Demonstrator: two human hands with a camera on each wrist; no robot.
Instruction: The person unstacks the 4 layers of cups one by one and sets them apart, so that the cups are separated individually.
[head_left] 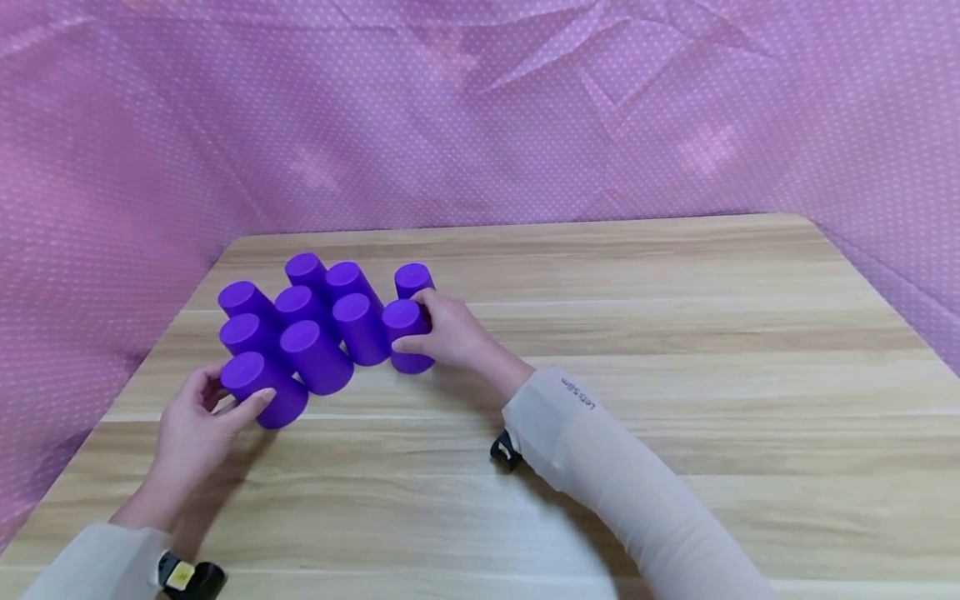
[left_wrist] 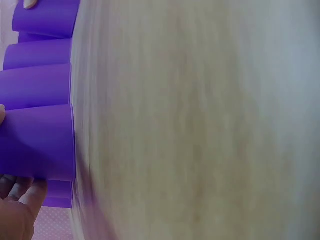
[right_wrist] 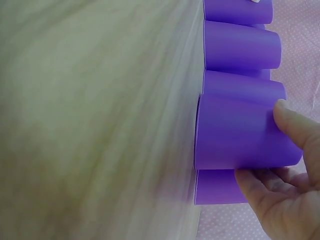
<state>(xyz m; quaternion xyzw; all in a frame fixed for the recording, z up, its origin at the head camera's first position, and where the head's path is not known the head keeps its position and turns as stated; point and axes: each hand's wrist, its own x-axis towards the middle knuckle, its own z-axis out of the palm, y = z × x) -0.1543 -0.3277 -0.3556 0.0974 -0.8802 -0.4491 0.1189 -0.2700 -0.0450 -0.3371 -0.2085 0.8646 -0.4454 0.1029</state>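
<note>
Several purple cups stand upside down in a close cluster on the left part of the table. My left hand [head_left: 197,425] grips the nearest left cup [head_left: 273,392], thumb across its near side and fingers at its left. In the left wrist view that cup [left_wrist: 37,142] has its rim at the tabletop. At the cluster's right end my right hand [head_left: 453,332] holds another cup [head_left: 408,329] between thumb and fingers. The right wrist view shows this cup [right_wrist: 245,132] also rim-down. Behind the right hand, one more cup [head_left: 412,279] is partly hidden.
Between the two held cups stand other purple cups, among them a front one [head_left: 318,362] and one further right [head_left: 363,329]. The wooden table [head_left: 637,333] extends to the right. Pink dotted cloth [head_left: 480,108] hangs behind and along the sides.
</note>
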